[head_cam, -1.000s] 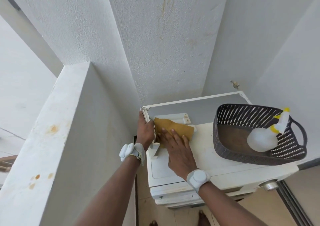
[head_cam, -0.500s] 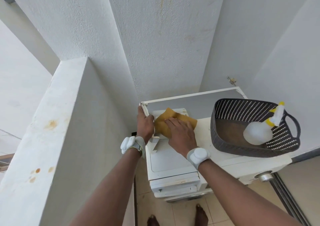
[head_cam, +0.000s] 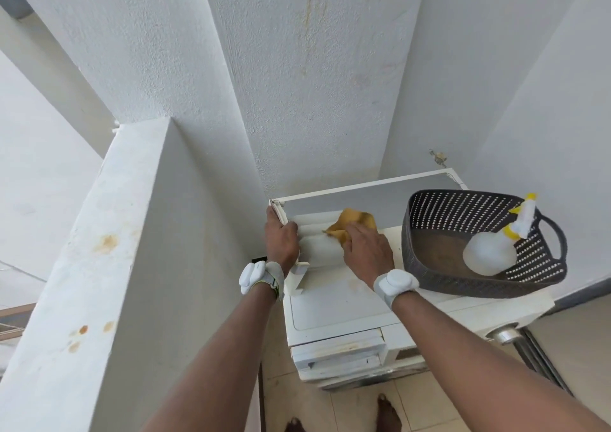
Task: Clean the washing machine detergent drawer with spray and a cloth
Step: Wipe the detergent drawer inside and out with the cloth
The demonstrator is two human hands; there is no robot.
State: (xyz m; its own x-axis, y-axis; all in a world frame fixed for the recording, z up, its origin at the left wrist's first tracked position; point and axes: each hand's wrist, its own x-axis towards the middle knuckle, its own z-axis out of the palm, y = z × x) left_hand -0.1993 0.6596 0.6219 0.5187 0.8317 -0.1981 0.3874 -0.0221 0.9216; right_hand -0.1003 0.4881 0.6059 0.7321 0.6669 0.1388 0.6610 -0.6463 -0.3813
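You stand over a white washing machine (head_cam: 347,312) set in a corner of rough white walls, wiping the detergent drawer (head_cam: 315,244), which lies pulled out on the machine's top at its rear left. Your left hand (head_cam: 281,239) steadies the drawer's left edge, fingers wrapped round the rim. Your right hand (head_cam: 368,251) presses a yellow cloth (head_cam: 352,221) against the drawer's far right part; the fingers lie bunched and curled on the cloth, and whether they pinch it or merely press is not clear.

The drawer's long axis runs away from you toward the back wall. The cloth sits at its far end, so the unwiped ribbed channels lie toward you and to the left of your right hand, the nearer hand for that stroke; the next pass probably drags the cloth back along the channels.

The spray bottle (head_cam: 489,253) lies on its side in a dark perforated basket (head_cam: 429,220) on the machine's right half, well apart from the drawer. A low white wall (head_cam: 109,266) closes the left side; tiled floor shows below.
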